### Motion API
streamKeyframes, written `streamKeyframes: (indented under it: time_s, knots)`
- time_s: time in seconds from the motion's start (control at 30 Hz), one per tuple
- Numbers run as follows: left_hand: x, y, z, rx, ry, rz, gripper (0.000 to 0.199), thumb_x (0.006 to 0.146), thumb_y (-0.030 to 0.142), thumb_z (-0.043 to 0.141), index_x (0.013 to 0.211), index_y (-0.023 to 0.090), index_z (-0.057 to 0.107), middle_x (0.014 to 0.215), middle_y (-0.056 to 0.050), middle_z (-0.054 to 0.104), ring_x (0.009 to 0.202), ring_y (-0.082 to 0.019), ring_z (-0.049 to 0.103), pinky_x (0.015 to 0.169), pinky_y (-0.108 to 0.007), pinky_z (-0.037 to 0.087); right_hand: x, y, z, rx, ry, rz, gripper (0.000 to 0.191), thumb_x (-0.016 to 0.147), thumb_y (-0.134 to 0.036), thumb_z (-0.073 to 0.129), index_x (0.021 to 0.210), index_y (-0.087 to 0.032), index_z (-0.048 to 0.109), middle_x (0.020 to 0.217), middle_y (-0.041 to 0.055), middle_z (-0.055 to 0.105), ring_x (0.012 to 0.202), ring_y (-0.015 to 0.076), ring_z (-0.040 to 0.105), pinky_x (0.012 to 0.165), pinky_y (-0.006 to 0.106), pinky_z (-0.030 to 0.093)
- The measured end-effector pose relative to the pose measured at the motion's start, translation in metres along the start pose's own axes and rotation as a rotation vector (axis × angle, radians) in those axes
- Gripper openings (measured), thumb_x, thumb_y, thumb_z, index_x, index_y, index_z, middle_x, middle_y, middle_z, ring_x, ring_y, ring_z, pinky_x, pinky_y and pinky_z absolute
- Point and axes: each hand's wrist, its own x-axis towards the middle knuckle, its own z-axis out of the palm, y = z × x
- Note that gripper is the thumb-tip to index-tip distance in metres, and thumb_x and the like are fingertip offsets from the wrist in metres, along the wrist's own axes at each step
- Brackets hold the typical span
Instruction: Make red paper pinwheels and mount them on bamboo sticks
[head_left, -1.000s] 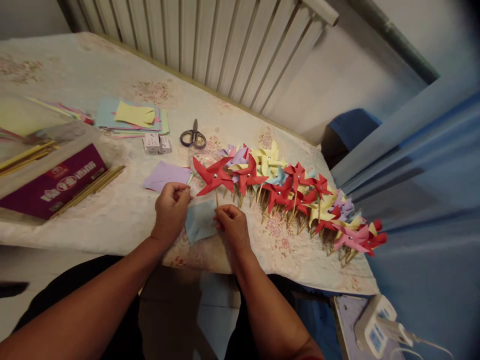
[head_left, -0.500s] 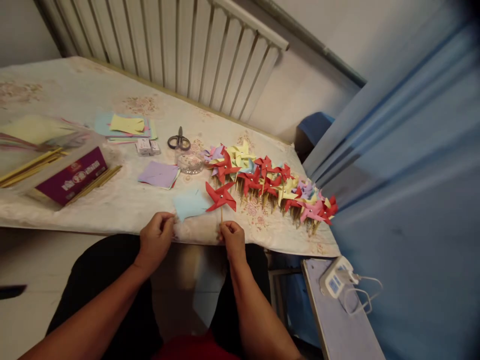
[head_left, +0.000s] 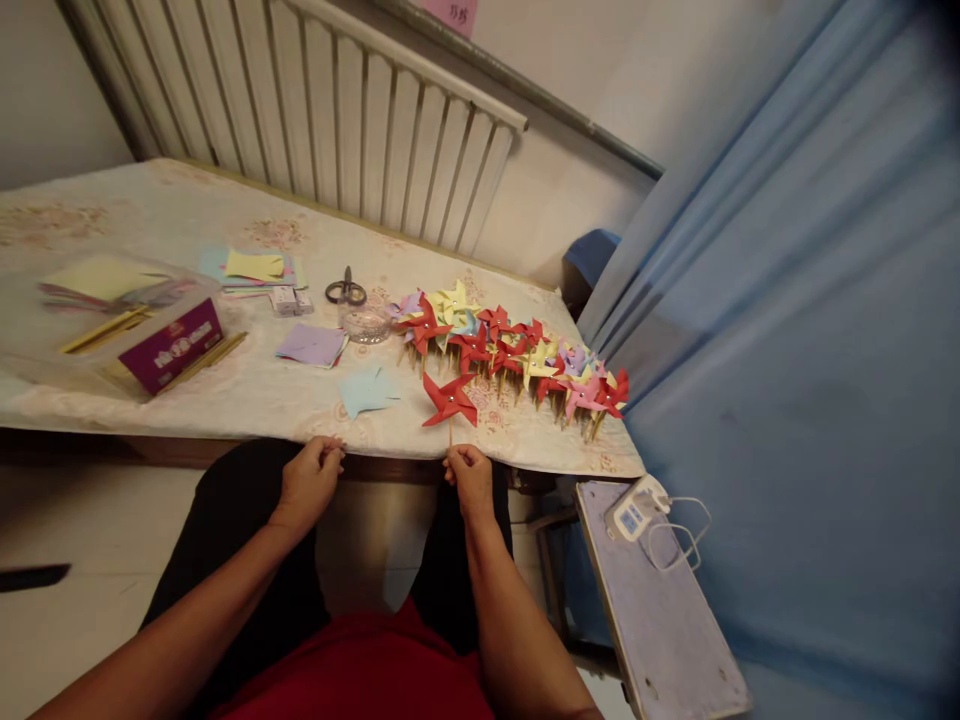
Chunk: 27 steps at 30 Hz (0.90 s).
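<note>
Between the closed fingertips of my right hand (head_left: 470, 480) is the thin stick of a red paper pinwheel (head_left: 450, 400), held upright at the table's front edge. My left hand (head_left: 313, 482) is closed in a pinch near the same edge; whatever its fingertips hold, if anything, is too small to make out. Just beyond the hands, a light blue cut paper (head_left: 367, 391) lies on the flowered cloth. Behind it are a stack of purple paper (head_left: 311, 344) and a clear glass dish (head_left: 366, 322). Several finished pinwheels (head_left: 508, 355) stand in a cluster to the right.
Black scissors (head_left: 346, 290), small white boxes (head_left: 291, 301) and coloured paper sheets (head_left: 255, 265) lie toward the back. A clear bin with a purple label (head_left: 171, 345) is at the left. A power strip (head_left: 637, 508) sits on a low bench (head_left: 667, 620) at the right.
The view has shifted, showing more of the red shirt. The red pinwheel, still in my right hand, now stands apart from the blue paper. My left hand stays pinched near the edge.
</note>
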Motion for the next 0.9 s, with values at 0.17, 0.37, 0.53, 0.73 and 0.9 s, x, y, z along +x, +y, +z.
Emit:
streamKeyframes:
  time_s: [0.17, 0.37, 0.53, 0.73, 0.9]
  knots:
    - [-0.004, -0.003, 0.012, 0.017, -0.071, 0.010, 0.022, 0.078, 0.042, 0.053, 0.087, 0.023, 0.060, 0.081, -0.004, 0.071, 0.075, -0.024, 0.071, 0.084, -0.036, 0.054, -0.009, 0.004, -0.011, 0.085, -0.015, -0.011, 0.024, 0.070, -0.041, 0.070, 0.073, -0.018, 0.066, 0.058, -0.0022, 0.065, 0.044, 0.0084, 0.047, 0.044, 0.021, 0.035]
    - [-0.005, -0.012, 0.024, -0.085, -0.182, -0.067, 0.048, 0.074, 0.036, 0.056, 0.119, 0.019, 0.062, 0.112, -0.010, 0.071, 0.079, -0.022, 0.075, 0.082, -0.035, 0.057, -0.008, 0.009, -0.013, 0.190, -0.051, 0.010, 0.025, 0.065, -0.040, 0.072, 0.074, -0.018, 0.065, 0.059, -0.0027, 0.065, 0.042, 0.0071, 0.046, 0.043, 0.021, 0.033]
    - [0.000, -0.025, 0.029, -0.123, -0.213, -0.090, 0.063, 0.069, 0.032, 0.062, 0.130, 0.018, 0.061, 0.118, -0.011, 0.072, 0.082, -0.023, 0.076, 0.083, -0.035, 0.059, -0.007, 0.011, -0.011, 0.231, -0.079, 0.010, 0.023, 0.066, -0.038, 0.073, 0.074, -0.017, 0.066, 0.058, -0.0018, 0.066, 0.043, 0.0075, 0.047, 0.043, 0.021, 0.034]
    - [0.004, -0.034, 0.033, -0.058, -0.239, -0.070, 0.070, 0.074, 0.032, 0.060, 0.143, 0.019, 0.053, 0.122, -0.012, 0.072, 0.088, -0.025, 0.076, 0.086, -0.038, 0.059, -0.005, 0.013, -0.009, 0.230, -0.125, 0.018, 0.022, 0.067, -0.036, 0.074, 0.073, -0.016, 0.067, 0.057, -0.0022, 0.066, 0.042, 0.0066, 0.047, 0.042, 0.020, 0.034]
    - [0.010, -0.043, 0.038, 0.038, -0.252, -0.043, 0.072, 0.080, 0.035, 0.054, 0.149, 0.016, 0.049, 0.126, -0.014, 0.070, 0.088, -0.023, 0.076, 0.086, -0.035, 0.058, -0.001, 0.015, -0.008, 0.244, -0.123, 0.040, 0.021, 0.066, -0.035, 0.072, 0.074, -0.016, 0.067, 0.057, -0.0028, 0.066, 0.041, 0.0063, 0.048, 0.042, 0.019, 0.035]
